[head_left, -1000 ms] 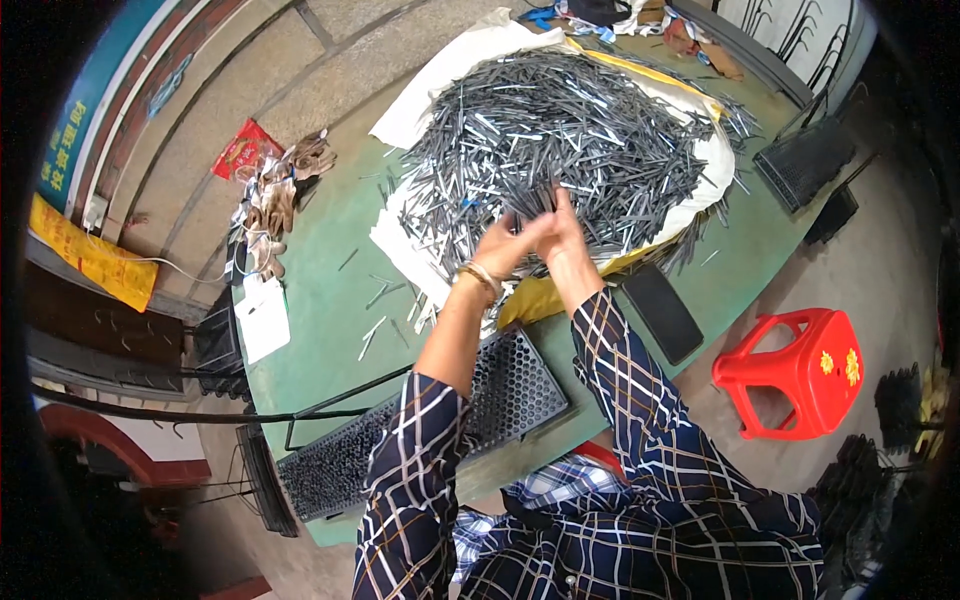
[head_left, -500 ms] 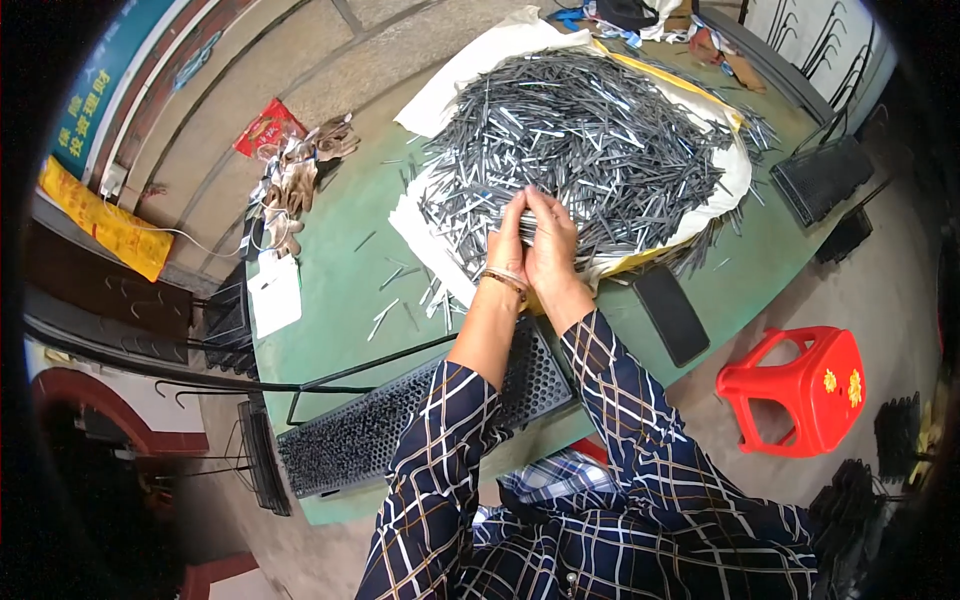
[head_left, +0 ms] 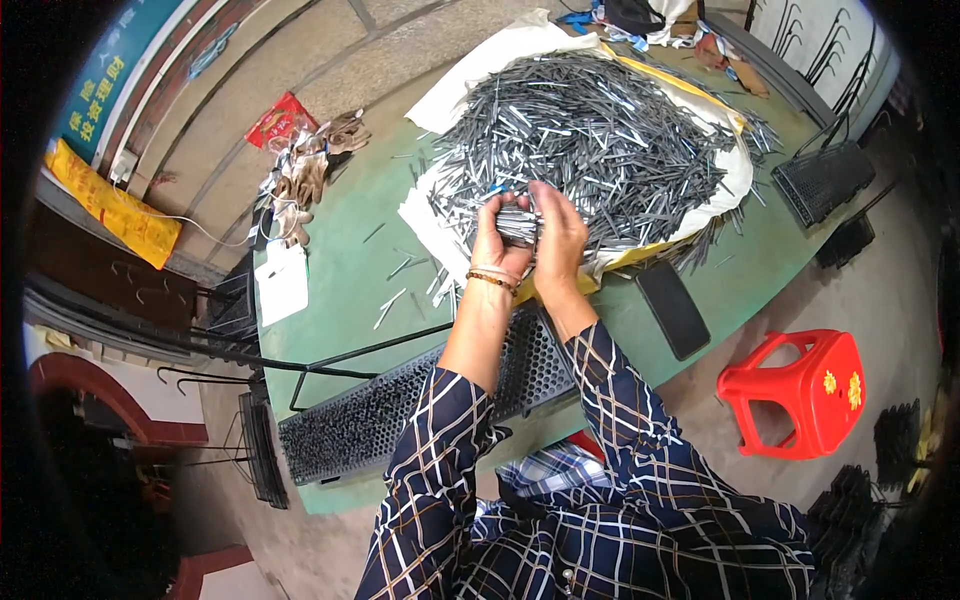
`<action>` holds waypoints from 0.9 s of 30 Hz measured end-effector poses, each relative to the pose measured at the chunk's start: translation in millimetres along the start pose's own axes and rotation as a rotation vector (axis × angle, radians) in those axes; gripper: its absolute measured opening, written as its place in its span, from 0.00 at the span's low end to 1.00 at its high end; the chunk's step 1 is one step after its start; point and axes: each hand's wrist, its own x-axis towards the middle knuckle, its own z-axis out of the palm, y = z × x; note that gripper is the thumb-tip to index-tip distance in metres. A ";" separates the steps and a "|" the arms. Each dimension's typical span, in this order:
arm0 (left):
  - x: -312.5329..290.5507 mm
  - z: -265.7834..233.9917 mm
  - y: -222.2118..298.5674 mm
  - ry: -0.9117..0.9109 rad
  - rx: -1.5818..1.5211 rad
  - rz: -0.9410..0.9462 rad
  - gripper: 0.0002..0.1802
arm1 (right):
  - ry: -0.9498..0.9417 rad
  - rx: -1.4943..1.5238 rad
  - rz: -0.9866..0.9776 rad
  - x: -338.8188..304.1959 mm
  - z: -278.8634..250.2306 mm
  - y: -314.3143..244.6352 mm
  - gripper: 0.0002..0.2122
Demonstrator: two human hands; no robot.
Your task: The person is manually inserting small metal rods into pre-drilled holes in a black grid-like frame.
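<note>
A bundle of thin grey metal rods (head_left: pixel 517 227) lies between my cupped hands, over the near edge of a big heap of the same rods (head_left: pixel 590 140) on a white sack (head_left: pixel 425 215). My left hand (head_left: pixel 494 245) is curled around the bundle from the left. My right hand (head_left: pixel 562 238) presses against its right end, fingers long and close together. Below my wrists stands a long black perforated tray (head_left: pixel 537 375). Its left part is crowded with upright dark pieces, while bare holes show at its right part. My left forearm hides some of the tray.
A black phone (head_left: pixel 673 310) lies right of my hands on the green table (head_left: pixel 350 290). Loose rods are scattered left of the sack. Gloves (head_left: pixel 305 180) and a white paper (head_left: pixel 282 285) lie at the left. A red stool (head_left: pixel 800 390) stands right, and a black bar (head_left: pixel 380 350) crosses by the tray.
My hands have parted slightly and turned, so the rod bundle between them now shows. The right hand has shifted a little to the right. The view has moved slightly.
</note>
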 end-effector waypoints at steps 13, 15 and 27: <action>-108.8 31.8 -11.1 0.191 0.621 0.438 0.09 | -0.274 0.143 0.382 -72.4 -4.5 -14.1 0.22; -137.5 25.1 -8.3 0.218 0.611 0.436 0.07 | -0.330 0.134 0.408 -101.1 -11.6 -24.6 0.23; -327.8 -38.1 17.4 0.311 0.300 -0.118 0.11 | -1.006 -0.285 0.745 -160.6 -28.9 -62.4 0.18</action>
